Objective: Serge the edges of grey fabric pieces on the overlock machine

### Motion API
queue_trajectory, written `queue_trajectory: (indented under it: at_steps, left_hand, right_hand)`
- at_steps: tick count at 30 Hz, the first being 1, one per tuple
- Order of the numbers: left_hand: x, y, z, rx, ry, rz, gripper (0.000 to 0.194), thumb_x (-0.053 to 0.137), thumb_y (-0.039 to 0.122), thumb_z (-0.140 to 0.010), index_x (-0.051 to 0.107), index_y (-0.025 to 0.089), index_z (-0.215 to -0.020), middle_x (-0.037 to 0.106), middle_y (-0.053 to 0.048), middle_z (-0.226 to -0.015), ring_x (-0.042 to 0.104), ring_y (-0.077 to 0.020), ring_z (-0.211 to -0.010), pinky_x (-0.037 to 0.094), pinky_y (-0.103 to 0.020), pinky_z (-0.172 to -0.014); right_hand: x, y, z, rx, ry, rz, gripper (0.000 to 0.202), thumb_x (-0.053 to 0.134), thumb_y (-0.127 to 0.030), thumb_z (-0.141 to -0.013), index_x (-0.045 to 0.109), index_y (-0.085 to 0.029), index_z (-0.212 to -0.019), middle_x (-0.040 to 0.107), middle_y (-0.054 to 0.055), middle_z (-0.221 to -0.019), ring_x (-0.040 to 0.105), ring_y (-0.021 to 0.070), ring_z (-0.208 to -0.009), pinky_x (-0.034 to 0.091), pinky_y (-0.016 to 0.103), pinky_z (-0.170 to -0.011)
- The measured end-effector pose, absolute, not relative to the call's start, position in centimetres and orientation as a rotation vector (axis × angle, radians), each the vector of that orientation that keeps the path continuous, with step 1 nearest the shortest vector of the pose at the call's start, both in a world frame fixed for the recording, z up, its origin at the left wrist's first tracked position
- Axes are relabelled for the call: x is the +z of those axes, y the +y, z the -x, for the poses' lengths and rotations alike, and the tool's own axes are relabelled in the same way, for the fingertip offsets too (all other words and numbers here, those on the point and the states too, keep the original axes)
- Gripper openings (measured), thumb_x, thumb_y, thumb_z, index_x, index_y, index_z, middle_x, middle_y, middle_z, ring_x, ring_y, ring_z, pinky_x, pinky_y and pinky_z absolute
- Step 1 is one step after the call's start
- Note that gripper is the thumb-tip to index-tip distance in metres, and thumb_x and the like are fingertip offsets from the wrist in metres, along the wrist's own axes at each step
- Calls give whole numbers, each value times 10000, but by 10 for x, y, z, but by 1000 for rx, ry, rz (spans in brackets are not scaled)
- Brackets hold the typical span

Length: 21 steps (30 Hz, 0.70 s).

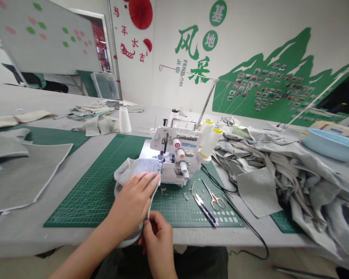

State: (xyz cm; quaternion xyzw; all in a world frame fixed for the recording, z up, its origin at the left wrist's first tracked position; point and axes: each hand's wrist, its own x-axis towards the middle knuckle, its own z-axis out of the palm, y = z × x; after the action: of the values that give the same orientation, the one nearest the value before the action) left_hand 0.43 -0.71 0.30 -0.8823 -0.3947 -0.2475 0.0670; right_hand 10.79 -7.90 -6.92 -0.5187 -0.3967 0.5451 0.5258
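A white overlock sewing machine (177,149) stands on a green cutting mat (84,193), its lamp lit. Grey fabric (128,170) lies on its bed, one edge at the presser foot (160,162). My left hand (135,195) rests flat on this fabric, fingers stretched out and the tips just in front of the foot. Nearer the table's front edge, my right hand (158,236) pinches the hanging edge of the same fabric between thumb and fingers. Part of the fabric is hidden under my left hand and wrist.
Right of the machine lie small scissors (215,199), thread snips (206,211) and black cables (221,182). A heap of grey fabric (305,186) and a blue basin (334,143) are farther right. Thread cones (213,139) stand behind. Grey pieces (31,166) lie left.
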Motion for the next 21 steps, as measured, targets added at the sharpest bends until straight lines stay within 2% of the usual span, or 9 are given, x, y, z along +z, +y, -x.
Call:
queue_trajectory:
  at_steps: [6,10,15,21]
  left_hand:
    - [4,-5,-4,-749,-1210,2672,622,414,9,-796,540,121,-1395,544,-119,-1419,452,-280,-1301,398,-483,-1126]
    - [7,-5,-5,-757,-1203,2681,577,409,32,-831,552,104,-1385,552,-130,-1407,457,-292,-1296,398,-496,-1122]
    - [10,-4,-7,-793,-1245,2689,520,429,118,-901,546,168,-1405,557,-109,-1405,472,-291,-1294,404,-504,-1116]
    - [13,5,-9,-760,-1259,2677,471,453,188,-933,560,150,-1389,568,-125,-1401,489,-309,-1283,430,-522,-1086]
  right_hand:
    - [-70,-79,-108,1289,-939,1254,145,576,-315,-843,580,-191,-768,462,-62,-539,437,92,-431,284,163,-358]
    - [-71,-80,-109,1289,-943,1251,109,563,-286,-829,552,-202,-760,451,-71,-541,424,90,-430,284,166,-362]
    - [-67,-78,-110,1290,-920,1257,53,535,-230,-746,504,-212,-707,434,-79,-535,417,79,-427,259,154,-352]
    - [-61,-75,-113,1401,-843,1254,54,528,-242,-674,494,-216,-707,440,-103,-429,326,54,-329,198,140,-305]
